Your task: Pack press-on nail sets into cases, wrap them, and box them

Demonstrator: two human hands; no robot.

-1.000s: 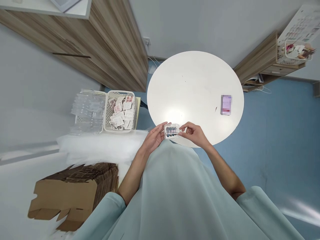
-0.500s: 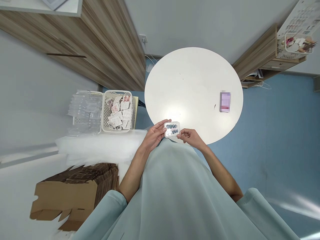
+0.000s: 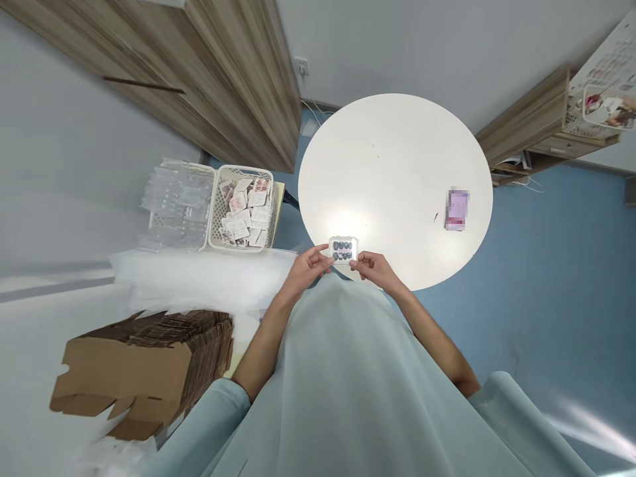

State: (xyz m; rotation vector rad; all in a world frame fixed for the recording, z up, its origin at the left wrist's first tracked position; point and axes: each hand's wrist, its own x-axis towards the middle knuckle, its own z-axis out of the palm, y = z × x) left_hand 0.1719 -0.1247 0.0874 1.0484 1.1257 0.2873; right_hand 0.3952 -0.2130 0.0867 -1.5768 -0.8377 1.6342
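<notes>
Between my two hands is a small clear plastic case (image 3: 343,250) with two rows of dark, shiny press-on nails inside. It is held up over the near edge of the round white table (image 3: 397,159). My left hand (image 3: 307,270) pinches the case's left side, thumb at the lower left corner. At the lower right corner, my right hand (image 3: 373,270) grips it between thumb and fingers. A purple pack (image 3: 457,210), blurred out, lies on the table's right part.
Left of the table stands a white basket (image 3: 214,218) of small printed packets, beside stacked clear plastic trays (image 3: 179,199). White wrapping sheet (image 3: 209,275) and folded cardboard boxes (image 3: 124,371) lie nearer me. A wooden cabinet (image 3: 238,86) rises behind; a shelf unit (image 3: 527,122) stands right.
My left fingers have shifted off the case's top to its left side and lower corner, uncovering more nails. The whole view has shifted slightly, with the table now further right.
</notes>
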